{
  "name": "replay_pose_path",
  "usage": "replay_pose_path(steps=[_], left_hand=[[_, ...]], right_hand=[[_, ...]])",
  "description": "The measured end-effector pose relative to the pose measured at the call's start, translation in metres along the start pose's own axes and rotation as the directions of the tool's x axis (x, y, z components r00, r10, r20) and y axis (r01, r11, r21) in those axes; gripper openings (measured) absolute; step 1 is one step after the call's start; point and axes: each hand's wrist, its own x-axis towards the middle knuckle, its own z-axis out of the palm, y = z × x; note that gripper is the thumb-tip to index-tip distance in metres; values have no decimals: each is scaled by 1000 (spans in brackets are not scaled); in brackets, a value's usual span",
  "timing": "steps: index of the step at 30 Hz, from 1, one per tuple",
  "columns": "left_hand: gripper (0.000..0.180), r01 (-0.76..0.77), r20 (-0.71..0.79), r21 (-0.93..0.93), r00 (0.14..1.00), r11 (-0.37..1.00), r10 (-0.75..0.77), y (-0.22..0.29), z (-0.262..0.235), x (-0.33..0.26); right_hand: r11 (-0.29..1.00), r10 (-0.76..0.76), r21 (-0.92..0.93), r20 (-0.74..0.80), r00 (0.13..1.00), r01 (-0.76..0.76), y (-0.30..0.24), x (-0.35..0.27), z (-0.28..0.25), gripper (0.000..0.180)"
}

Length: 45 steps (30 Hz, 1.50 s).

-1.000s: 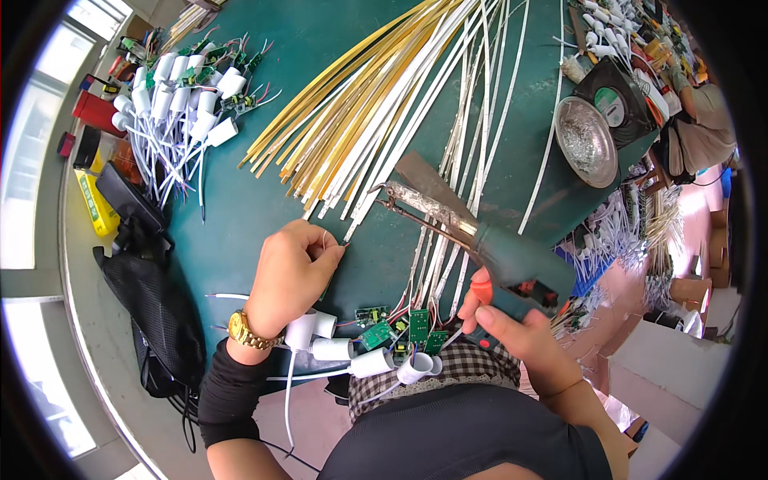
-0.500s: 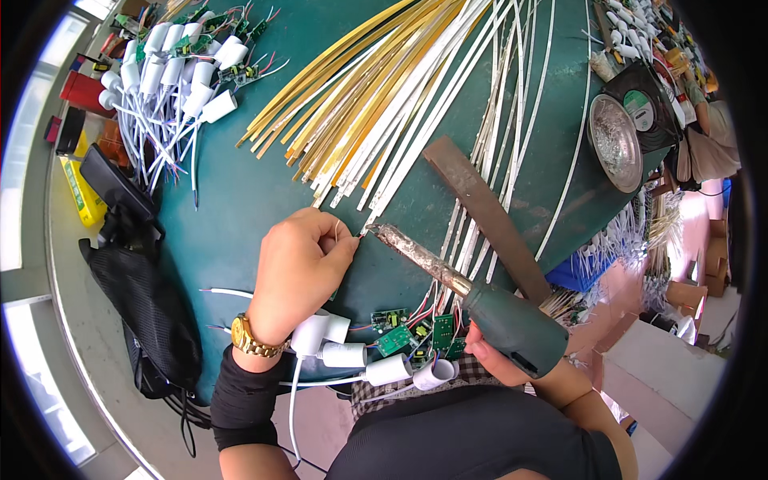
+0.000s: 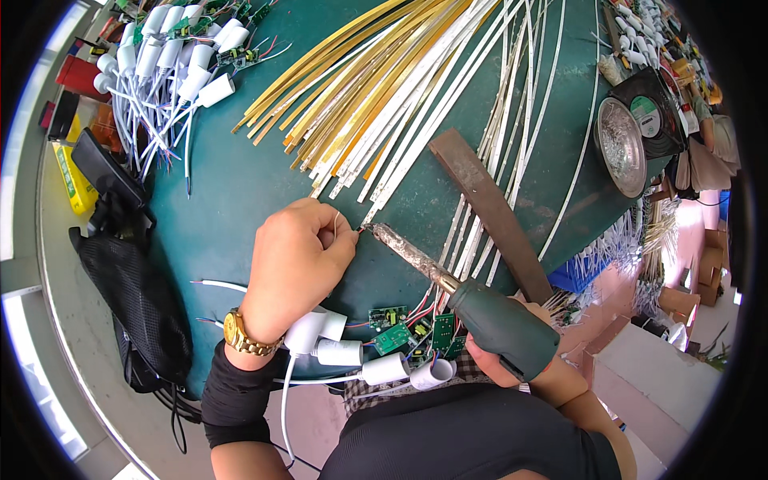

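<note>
1. Dark-green soldering gun with silvery barrel [image 3: 506, 330]: right hand [image 3: 494, 365] grasping it, tip just beside left fingertips, above green surface [image 3: 232, 184].
2. Left hand [image 3: 300, 254]: fingers pinching thin reddish wire [image 3: 362, 230] near narrow white strip's end [image 3: 370, 213].
3. Flat brown bar [image 3: 492, 214] right of barrel.
4. Green circuit boards [image 3: 392, 339], white plastic cylinders [image 3: 385, 369] nearest torso.

No legible words or numbers

One soldering gun [image 3: 502, 326], one wristwatch [image 3: 238, 334], one bowl [image 3: 622, 152].
</note>
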Motion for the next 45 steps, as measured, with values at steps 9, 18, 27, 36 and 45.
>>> replay_pose_path(steps=[9, 18, 27, 36, 45], left_hand=[[11, -6, -19, 13, 1000, 1000, 6, -2, 1, 0], [12, -15, -20, 28, 1000, 1000, 15, -3, 1, 0], [12, 3, 3, 9, 1000, 1000, -3, -3, 1, 1], [12, 43, 41, -10, 998, 999, -43, -2, -2, 1], [13, -32, 24, 15, 999, 999, 32, -4, 0, -1]], right_hand=[[994, 107, 42, -22, 994, -106, -4, -2, 0, 19], [905, 211, 361, 83, 974, -227, -3, -9, -1, 15], [854, 251, 456, 59, 966, -250, -4, -13, -1, 23], [742, 309, 588, 128, 942, -323, -4, -9, -2, 24], [704, 340, 621, 130, 931, -344, -4, -12, 0, 27]])
